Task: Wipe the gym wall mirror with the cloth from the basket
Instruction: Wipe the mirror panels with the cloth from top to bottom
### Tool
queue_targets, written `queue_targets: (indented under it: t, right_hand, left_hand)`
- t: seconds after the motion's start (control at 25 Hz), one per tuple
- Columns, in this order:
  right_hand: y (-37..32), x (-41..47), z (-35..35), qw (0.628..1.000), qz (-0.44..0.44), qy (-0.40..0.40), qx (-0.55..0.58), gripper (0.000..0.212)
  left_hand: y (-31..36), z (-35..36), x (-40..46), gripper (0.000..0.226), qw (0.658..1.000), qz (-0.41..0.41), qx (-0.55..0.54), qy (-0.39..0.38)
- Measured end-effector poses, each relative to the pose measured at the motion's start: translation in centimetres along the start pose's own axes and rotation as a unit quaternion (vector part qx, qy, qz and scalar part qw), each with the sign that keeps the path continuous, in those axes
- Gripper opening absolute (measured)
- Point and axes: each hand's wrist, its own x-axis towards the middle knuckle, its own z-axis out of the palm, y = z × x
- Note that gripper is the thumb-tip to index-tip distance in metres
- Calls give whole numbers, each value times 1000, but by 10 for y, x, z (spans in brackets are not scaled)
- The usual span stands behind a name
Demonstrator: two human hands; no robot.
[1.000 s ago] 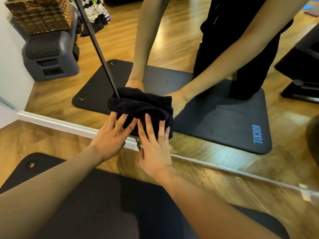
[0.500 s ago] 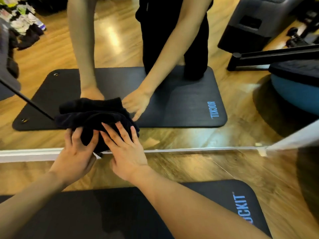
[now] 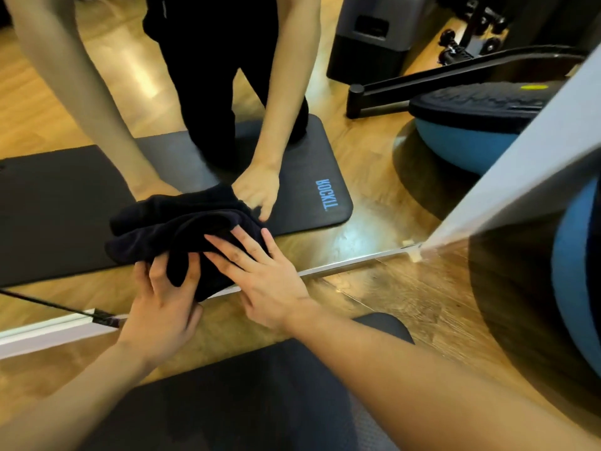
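A bunched dark navy cloth [image 3: 182,236] is pressed against the bottom strip of the wall mirror [image 3: 374,177], just above its lower edge. My left hand [image 3: 162,301] grips the cloth's lower left part with fingers curled into its folds. My right hand [image 3: 263,281] lies flat on the cloth's right side, fingers spread, pushing it onto the glass. The mirror reflects my arms, my dark trousers and the mat. The basket is out of view.
I am on a black exercise mat [image 3: 227,402] on a wooden floor [image 3: 390,304]. A blue balance ball with a dark base [image 3: 559,288] stands close at the right, beside the mirror's white side edge [image 3: 520,164]. A thin black seam [image 3: 48,304] crosses the glass at the left.
Both hands and the cloth have slid to the right along the mirror's bottom edge. The view has swung right, bringing the blue ball and the mirror's side edge into sight.
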Motion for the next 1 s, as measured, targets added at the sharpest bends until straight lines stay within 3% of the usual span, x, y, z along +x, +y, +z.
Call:
queue_targets:
  t: [0.44, 0.72, 1.0]
  right_hand:
    - [135, -96, -31, 996, 66, 28, -51, 93]
    - [223, -161, -57, 988, 116, -11, -101, 91]
    - [283, -204, -70, 978, 153, -36, -139, 95]
  left_hand:
    - [132, 12, 83, 95, 997, 60, -41, -28]
    - [246, 9, 138, 107, 996, 34, -65, -47]
    - [311, 16, 172, 111, 996, 54, -65, -43]
